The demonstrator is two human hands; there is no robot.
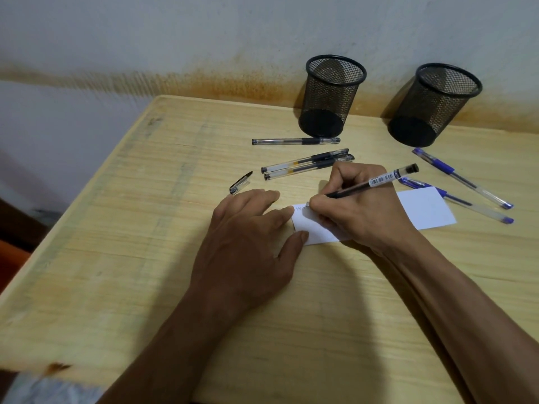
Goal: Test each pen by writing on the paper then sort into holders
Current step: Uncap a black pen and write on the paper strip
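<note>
clear-barrelled pen (376, 181) in right hand (361, 211), tip on white paper (423, 209).

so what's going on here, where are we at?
A person is testing a black pen: the right hand writes with it on the white paper while the left hand pins the paper's edge to the wooden table. A loose cap lies beside the left hand. Three black pens and three blue pens lie on the table. Both mesh holders look empty, so nothing appears sorted yet.
</note>
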